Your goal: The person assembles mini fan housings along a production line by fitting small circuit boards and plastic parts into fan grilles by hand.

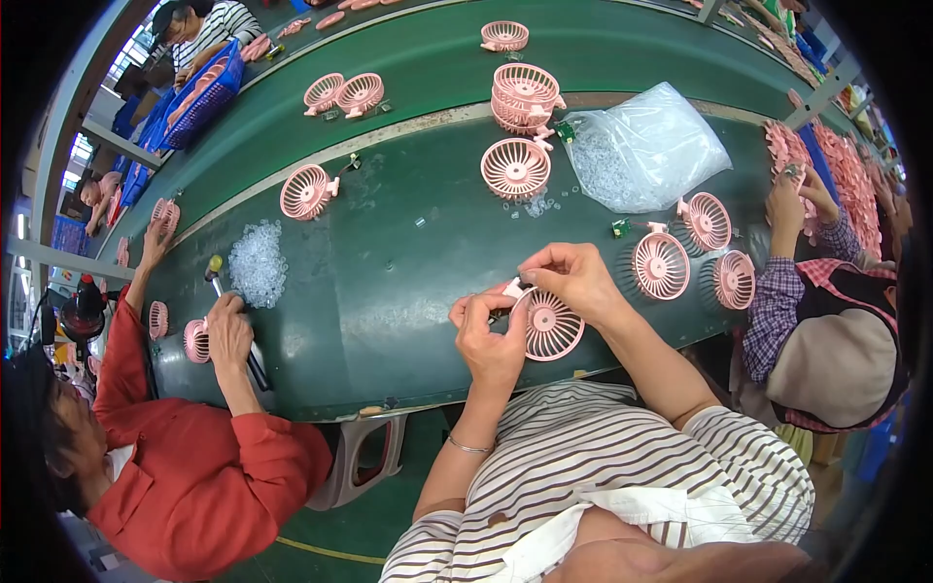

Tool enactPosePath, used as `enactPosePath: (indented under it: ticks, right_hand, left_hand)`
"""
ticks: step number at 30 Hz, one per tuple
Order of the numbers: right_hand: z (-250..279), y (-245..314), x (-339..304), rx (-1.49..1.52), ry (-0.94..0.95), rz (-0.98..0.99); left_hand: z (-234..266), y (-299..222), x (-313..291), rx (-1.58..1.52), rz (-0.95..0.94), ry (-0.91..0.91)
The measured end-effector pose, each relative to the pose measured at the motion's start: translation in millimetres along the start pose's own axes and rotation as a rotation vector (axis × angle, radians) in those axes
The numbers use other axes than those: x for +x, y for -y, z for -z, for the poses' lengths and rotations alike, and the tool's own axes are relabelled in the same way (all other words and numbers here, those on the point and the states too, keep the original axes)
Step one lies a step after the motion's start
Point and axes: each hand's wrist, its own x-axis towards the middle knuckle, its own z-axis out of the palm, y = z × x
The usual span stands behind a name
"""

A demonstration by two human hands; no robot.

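Observation:
Close to the table's near edge I hold a round pink fan housing [554, 332] with radial slats. My left hand [488, 328] is closed round its short neck, thumb and fingers pressed together. At the top of that neck, my right hand [575, 279] pinches with thumb and forefinger by a small dark part, too small to name. To the right lie several more pink housings [661, 266], one with a small green circuit board [621, 228] on its lead. Farther off, another housing [516, 168] lies beside small transparent rings [535, 206].
A transparent bag [646, 151] of small rings lies at the far right, near stacked housings [525, 92]. Left of me, a red-sleeved co-worker's hand [230, 335] holds a hammer [216, 272] beside a pile of transparent rings [259, 264]. Another co-worker's hand [785, 206] works at the right.

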Motion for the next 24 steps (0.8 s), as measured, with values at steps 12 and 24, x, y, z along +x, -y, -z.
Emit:
enactPosePath:
  ticks: [12, 24]
  right_hand:
    - [-3, 6, -1, 0.139, 0.032, -0.067]
    - [-24, -8, -26, -0.626, -0.113, 0.706]
  left_hand:
    - [1, 5, 4, 0.03, -0.215, 0.001]
    - [0, 6, 0, -0.09, 0.071, -0.06]
